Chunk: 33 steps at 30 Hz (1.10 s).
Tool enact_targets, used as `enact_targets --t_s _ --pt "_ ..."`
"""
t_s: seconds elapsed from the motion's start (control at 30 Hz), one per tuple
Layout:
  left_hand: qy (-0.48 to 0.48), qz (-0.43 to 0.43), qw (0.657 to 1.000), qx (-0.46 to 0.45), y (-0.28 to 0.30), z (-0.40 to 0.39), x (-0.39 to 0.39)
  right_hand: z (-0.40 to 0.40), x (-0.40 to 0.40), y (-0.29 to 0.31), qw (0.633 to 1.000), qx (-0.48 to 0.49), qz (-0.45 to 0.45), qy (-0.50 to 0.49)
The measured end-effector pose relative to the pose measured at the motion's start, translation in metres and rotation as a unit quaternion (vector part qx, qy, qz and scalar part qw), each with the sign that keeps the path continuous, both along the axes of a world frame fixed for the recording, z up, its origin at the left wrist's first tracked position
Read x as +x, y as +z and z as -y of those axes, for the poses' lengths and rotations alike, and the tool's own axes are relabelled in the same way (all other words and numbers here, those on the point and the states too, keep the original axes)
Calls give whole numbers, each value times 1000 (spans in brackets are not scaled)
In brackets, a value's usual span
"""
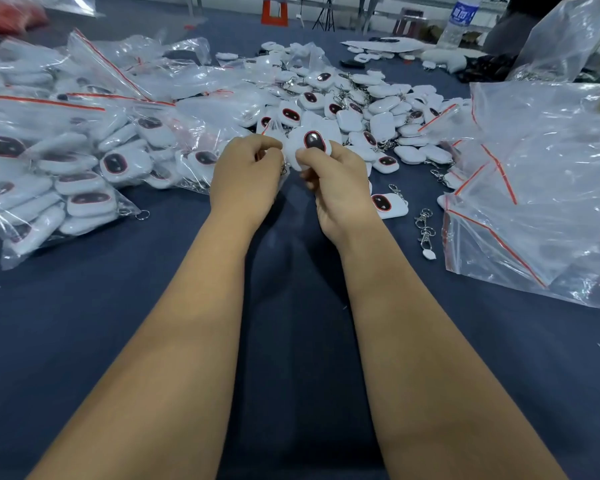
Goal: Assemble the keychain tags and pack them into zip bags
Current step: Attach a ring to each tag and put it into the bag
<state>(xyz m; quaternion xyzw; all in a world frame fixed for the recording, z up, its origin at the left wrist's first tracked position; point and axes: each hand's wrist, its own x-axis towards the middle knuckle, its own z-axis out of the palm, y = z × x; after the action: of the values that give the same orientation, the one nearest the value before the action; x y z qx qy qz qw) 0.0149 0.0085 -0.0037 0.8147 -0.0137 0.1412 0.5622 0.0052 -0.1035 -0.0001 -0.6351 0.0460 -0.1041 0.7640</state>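
Observation:
My right hand (336, 188) pinches a white keychain tag (309, 147) with a dark oval face rimmed in red, held up above the dark blue table. My left hand (246, 174) is closed right beside it, fingers curled on the tag's left edge where a thin clear zip bag (272, 128) and a bit of metal chain show. What the left fingers hold exactly is hidden. Behind the hands lies a big loose pile of the same white tags (361, 105). One tag (388, 204) rests on the cloth just right of my right wrist.
Filled zip bags of tags (66, 161) are heaped at the left. Empty red-striped zip bags (541, 188) are stacked at the right. Loose metal clasps (425, 230) lie beside them. A water bottle (461, 22) stands far back right, next to a person.

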Motion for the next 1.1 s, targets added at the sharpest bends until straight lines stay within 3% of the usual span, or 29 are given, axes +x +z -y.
enact_targets --t_s 0.63,0.97,1.1 --pt "-43 3 995 -87 3 6 -9 3 3 -4 988 -138 8 72" --pt "-58 3 992 -110 6 5 -11 5 5 -6 989 -114 16 91" --pt "-51 21 996 -76 4 6 -11 4 6 -4 990 -96 10 102"
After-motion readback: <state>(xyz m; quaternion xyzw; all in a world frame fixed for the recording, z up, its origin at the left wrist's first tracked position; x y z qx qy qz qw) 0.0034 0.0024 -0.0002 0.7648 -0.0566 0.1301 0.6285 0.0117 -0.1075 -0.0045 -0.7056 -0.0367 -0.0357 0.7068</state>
